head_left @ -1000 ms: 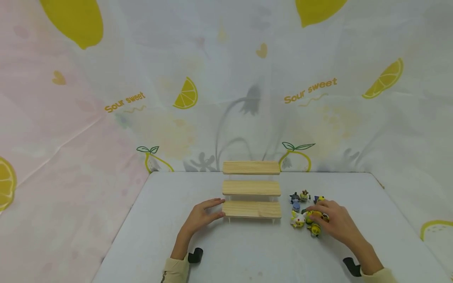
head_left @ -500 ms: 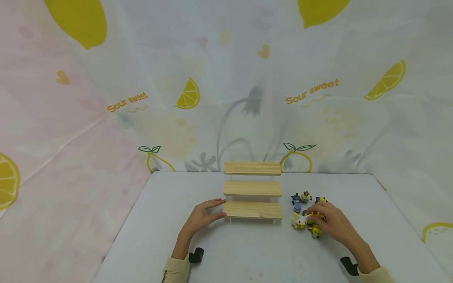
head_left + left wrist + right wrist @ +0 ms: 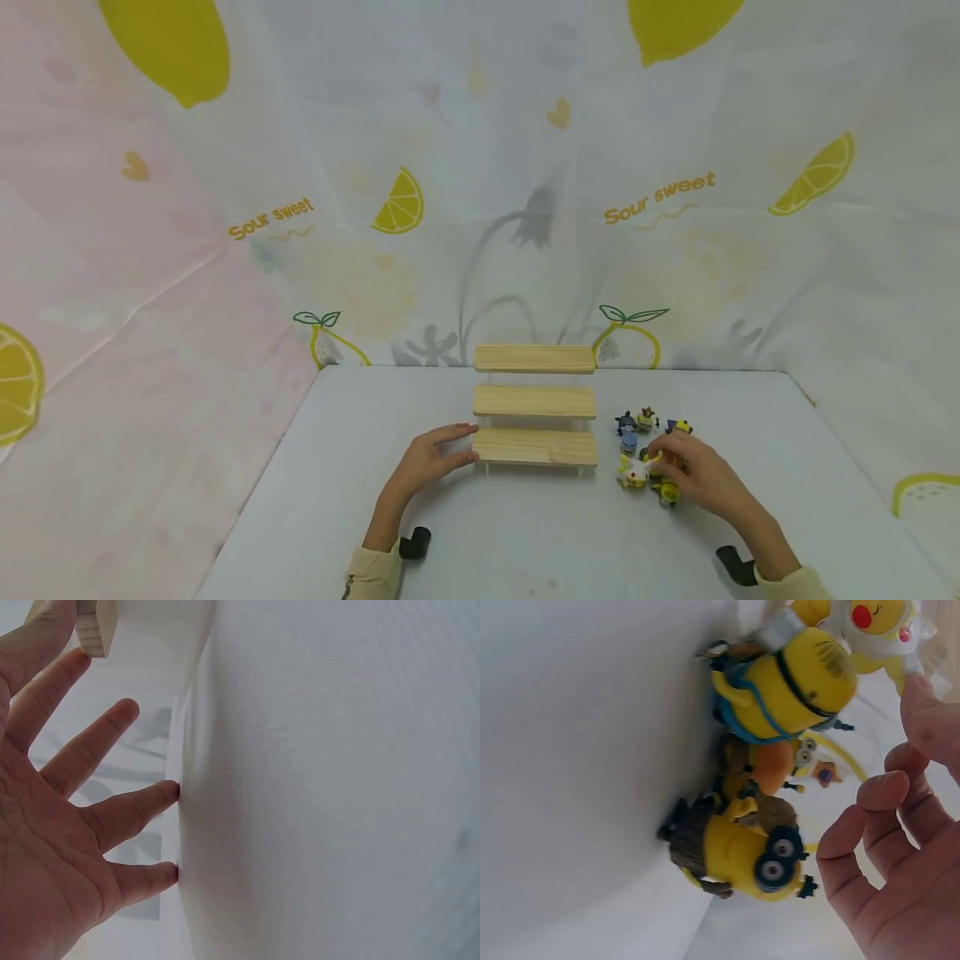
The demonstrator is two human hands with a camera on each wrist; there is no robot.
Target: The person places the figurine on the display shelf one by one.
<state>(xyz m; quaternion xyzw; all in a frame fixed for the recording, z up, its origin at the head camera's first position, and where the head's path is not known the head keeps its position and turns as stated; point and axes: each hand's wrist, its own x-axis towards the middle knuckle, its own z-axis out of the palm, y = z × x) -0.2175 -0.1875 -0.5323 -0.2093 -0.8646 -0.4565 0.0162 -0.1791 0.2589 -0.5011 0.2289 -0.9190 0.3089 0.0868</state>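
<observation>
My left hand (image 3: 427,460) rests at the left end of the three-tier wooden display stand (image 3: 536,447), fingers spread and nearly straight. In the left wrist view, a fingertip touches the end of the wooden board (image 3: 91,634). On the right, my right hand (image 3: 708,475) reaches into a cluster of small toy figurines. Its curled fingers are at an ear of the white-and-yellow figurine (image 3: 633,472); the thumb (image 3: 924,712) touches that figurine and the index fingertip is hidden in the right wrist view. Beside it are a minion figurine in blue overalls (image 3: 802,682) and a goggled minion figurine (image 3: 739,855).
Behind the white figurine stand a dark-and-blue figurine (image 3: 627,432), a figurine with a brown top (image 3: 647,418) and a yellow-and-blue one (image 3: 680,426). The white table (image 3: 525,542) ends at a lemon-printed cloth backdrop (image 3: 480,250). Each wrist wears a black camera mount (image 3: 416,543).
My right hand has shifted slightly left, from over the yellow figurines to the white figurine's ear. The left hand stays at the stand. The head view has shifted slightly.
</observation>
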